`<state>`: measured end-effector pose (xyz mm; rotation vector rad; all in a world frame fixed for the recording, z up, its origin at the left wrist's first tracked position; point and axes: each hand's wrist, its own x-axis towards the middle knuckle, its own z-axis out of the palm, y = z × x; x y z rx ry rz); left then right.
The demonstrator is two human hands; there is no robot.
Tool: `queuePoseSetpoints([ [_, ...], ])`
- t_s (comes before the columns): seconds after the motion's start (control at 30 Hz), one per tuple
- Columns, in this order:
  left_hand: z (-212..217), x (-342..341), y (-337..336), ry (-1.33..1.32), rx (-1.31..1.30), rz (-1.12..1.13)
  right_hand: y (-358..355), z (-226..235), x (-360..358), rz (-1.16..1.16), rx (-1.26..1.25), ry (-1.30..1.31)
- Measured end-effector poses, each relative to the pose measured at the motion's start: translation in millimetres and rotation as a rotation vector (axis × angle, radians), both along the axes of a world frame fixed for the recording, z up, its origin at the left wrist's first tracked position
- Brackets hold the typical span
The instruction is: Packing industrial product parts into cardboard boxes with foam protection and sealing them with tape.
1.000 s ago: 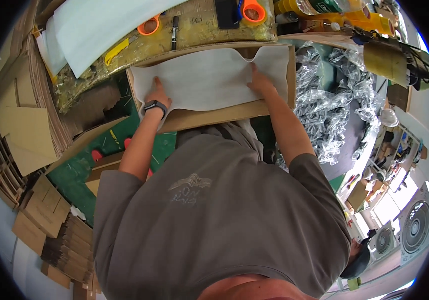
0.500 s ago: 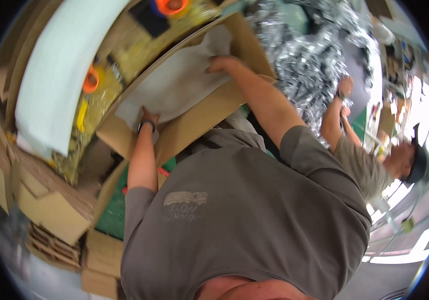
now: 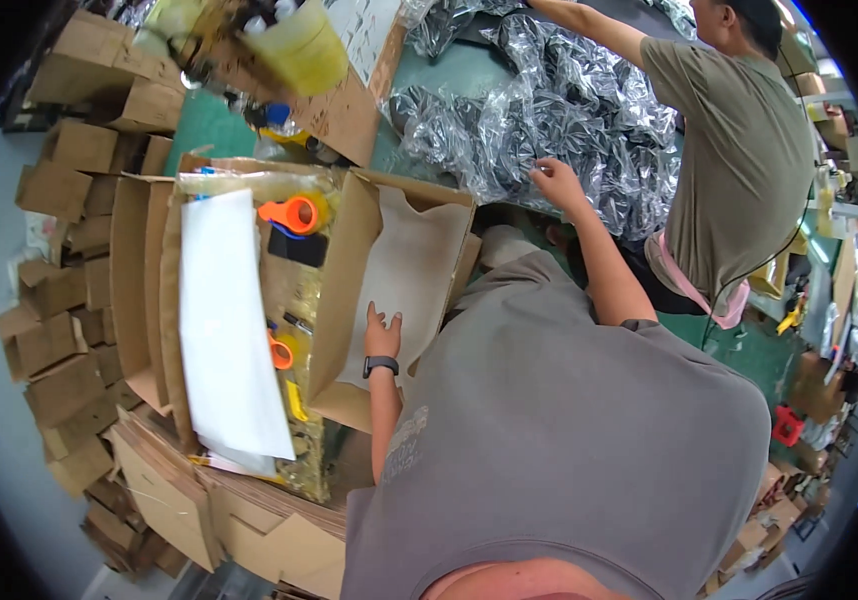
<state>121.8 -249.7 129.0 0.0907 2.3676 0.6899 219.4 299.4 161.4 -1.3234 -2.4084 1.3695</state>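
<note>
My left hand [image 3: 382, 335] rests inside an open cardboard box [image 3: 342, 285], its fingers spread over the white sheet [image 3: 411, 250] that lines the bottom. A dark band is on that wrist. My right hand [image 3: 556, 186] is raised past the box, beside a heap of dark things in clear plastic bags [image 3: 589, 110]. Its fingers look parted and I see nothing in them. Whether the fingertips touch the plastic, I cannot tell.
Left of the box lie a stack of white sheets [image 3: 224, 330], orange tape dispensers [image 3: 299, 214] and a yellow cutter [image 3: 295, 400]. A yellow tub [image 3: 304, 50] stands beyond. A co-worker [image 3: 734, 150] leans over the heap. Cardboard boxes [image 3: 69, 395] pile up at far left.
My right hand has left the box and moved over to the bagged heap. The left hand stays in the box on the lining. My view has turned.
</note>
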Motion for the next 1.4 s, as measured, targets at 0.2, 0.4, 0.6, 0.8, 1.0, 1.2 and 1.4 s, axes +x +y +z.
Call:
queuePoseSetpoints([
  [0.2,71.9,-30.3,71.6,0.173,0.069,0.093,63.3,-60.2,-44.8,-0.255,-0.1,0.189],
  [0.4,132.1,-34.0,183.3,0.241,0.028,0.048,110.7,-73.3,-90.0,-0.165,0.078,0.044],
  [0.6,172.2,-22.8,254.6,0.243,-0.025,0.079,202.2,-49.3,-129.1,-0.271,0.244,0.324],
  [0.8,179.0,-16.0,302.6,0.199,-0.108,-0.003,311.7,-105.4,-235.6,-0.597,0.199,-0.058],
  [1.0,180.5,0.2,319.7,0.224,-0.14,0.072,329.5,-110.5,-265.7,-0.505,-0.15,-0.241],
  [1.2,178.8,14.5,322.6,0.243,-0.162,0.12,327.3,-91.0,-272.0,-0.289,-0.165,-0.219],
  [1.4,172.9,30.0,282.8,0.302,-0.07,0.154,375.3,-83.2,-259.4,-0.06,-0.495,0.042],
])
